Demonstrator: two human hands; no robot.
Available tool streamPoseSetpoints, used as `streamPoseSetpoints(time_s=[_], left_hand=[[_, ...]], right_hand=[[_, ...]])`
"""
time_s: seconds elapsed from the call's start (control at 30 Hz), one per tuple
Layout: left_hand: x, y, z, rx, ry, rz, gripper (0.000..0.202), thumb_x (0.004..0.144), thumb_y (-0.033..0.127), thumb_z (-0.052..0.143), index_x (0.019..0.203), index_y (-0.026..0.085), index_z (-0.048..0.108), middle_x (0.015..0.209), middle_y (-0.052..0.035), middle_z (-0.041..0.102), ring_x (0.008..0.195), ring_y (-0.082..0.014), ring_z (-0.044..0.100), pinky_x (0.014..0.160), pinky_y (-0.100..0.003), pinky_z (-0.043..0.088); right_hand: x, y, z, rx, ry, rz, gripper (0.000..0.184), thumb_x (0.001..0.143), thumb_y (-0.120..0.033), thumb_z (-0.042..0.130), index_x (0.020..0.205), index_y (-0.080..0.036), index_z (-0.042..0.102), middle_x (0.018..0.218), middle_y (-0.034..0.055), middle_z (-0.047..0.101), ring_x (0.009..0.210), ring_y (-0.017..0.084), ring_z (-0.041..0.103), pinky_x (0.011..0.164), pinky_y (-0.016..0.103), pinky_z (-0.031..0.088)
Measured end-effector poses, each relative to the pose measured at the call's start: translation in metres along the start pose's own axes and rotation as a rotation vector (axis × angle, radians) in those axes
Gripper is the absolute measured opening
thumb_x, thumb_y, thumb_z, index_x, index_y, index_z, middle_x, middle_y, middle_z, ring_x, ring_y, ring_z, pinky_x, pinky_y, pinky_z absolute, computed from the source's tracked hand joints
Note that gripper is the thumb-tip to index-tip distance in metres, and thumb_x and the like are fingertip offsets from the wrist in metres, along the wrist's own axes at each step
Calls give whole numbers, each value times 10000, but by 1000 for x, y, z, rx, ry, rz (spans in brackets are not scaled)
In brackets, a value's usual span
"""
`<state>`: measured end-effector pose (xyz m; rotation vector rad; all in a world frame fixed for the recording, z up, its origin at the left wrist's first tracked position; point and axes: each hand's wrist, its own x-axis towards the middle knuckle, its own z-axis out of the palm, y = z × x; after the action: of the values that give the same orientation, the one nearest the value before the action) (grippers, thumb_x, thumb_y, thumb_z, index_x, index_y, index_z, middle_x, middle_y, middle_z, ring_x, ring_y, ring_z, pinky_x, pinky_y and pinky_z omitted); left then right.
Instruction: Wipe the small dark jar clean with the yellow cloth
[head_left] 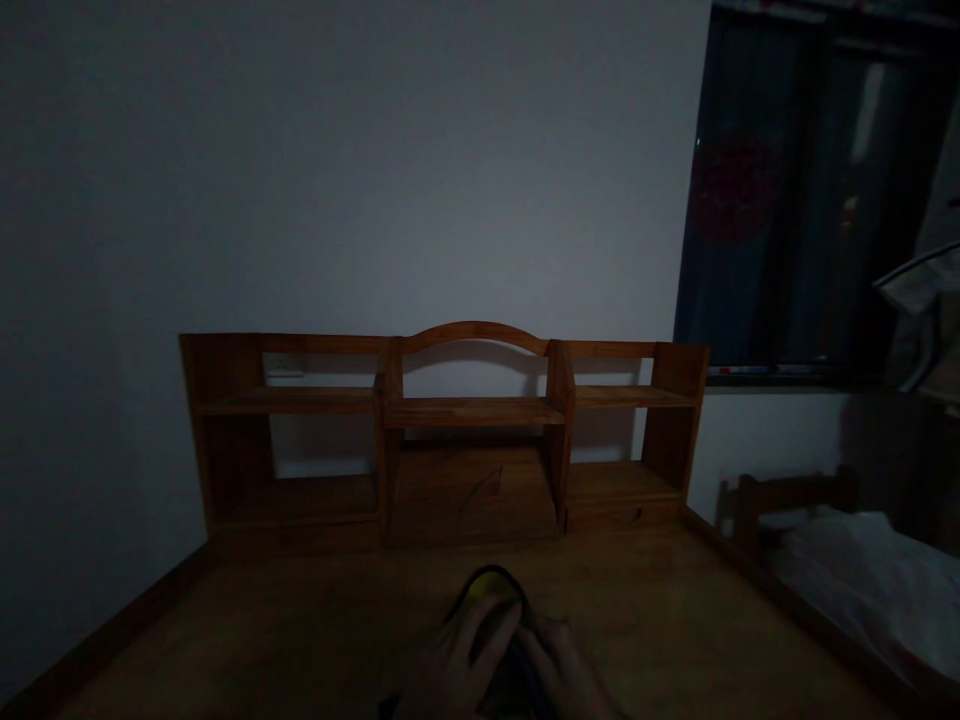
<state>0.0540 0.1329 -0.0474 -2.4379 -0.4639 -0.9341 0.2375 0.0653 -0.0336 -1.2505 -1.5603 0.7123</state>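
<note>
Low in the middle of the head view is a dark shoe, or something shaped like one, with a rounded black rim and a yellow inside. My left hand lies over its opening, fingers bent and gripping near the rim. Along its right side, my right hand is closed on the edge. The dim light hides the fingertips, and the near part of the shoe is lost in shadow between my hands.
The wooden desk spreads under my hands, with raised side edges. At its back stands a wooden shelf unit against the white wall. To the right are a dark window, a wooden chair back or bed rail and a pale plastic bag.
</note>
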Motion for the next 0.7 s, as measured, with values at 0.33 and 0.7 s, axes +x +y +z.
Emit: streamPoseSetpoints(time_s=[0.33, 0.7], left_hand=[[-8, 6, 5, -57, -205, -146, 1007, 631, 356, 796, 1462, 254, 238, 1371, -107, 485, 1130, -276, 576, 868, -323, 546], [-7, 6, 4, -138, -174, -59, 928, 715, 387, 748, 1467, 226, 229, 1385, -151, 453, 1189, -301, 527, 902, -387, 528]], right_hand=[[4, 19, 20, 572, -70, 116, 542, 739, -436, 739, 1190, -162, 613, 1149, 89, 654, 1068, 291, 597, 965, 418, 439], [2, 6, -1, -56, -27, -68, 290, 942, -342, 480, 1097, -203, 683, 938, 70, 718, 778, 229, 674, 696, 277, 503]])
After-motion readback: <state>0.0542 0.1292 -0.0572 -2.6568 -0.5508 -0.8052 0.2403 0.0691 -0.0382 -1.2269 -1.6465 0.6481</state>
